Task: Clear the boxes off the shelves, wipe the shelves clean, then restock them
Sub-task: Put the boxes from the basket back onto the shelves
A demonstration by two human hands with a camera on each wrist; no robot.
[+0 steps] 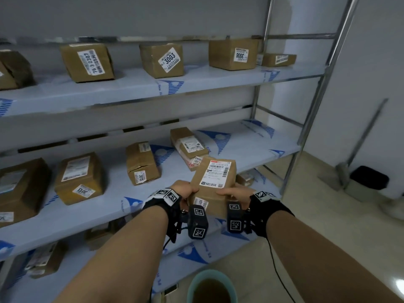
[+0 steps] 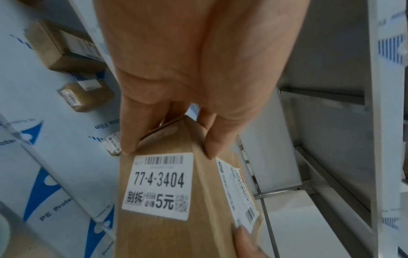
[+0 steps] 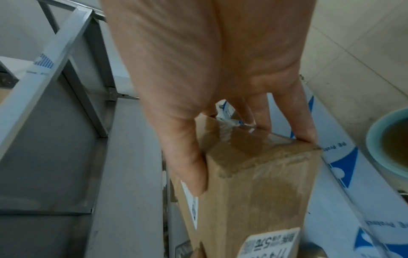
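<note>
Two hands: both grip one cardboard box [image 1: 213,184], low and right of centre in the head view, in front of the middle shelf [image 1: 251,149].
Left hand [image 1: 185,190]: forearm reaches forward from the lower left; thumb lies over the box's near left top edge, fingers [image 2: 130,132] curl down its left end, tips at the label reading 77-4-3404 [image 2: 158,186].
Right hand [image 1: 235,192]: forearm comes in from the lower right; thumb lies on the top face beside the shipping label [image 1: 216,173], fingers [image 3: 302,125] wrap the taped right end.
Box position: held off the shelf between the two hands, top face tilted toward the camera; a fingertip of the right hand shows at the lower right of the left wrist view, against the box's far end.
Wrists: black straps with patterned marker blocks [image 1: 197,221], a cable hanging below.
Middle shelf: blue-printed protective film, several boxes; one marked 3015 [image 1: 142,164] left of the held box, another [image 1: 189,145] behind it.
Upper shelf [image 1: 196,84]: a row of boxes, one marked 3003 [image 1: 162,60].
Lower shelf: more boxes at the lower left, blurred.
Floor: teal-rimmed bucket [image 1: 211,288] at the bottom edge; a dustpan [image 1: 358,180] at the right wall.
</note>
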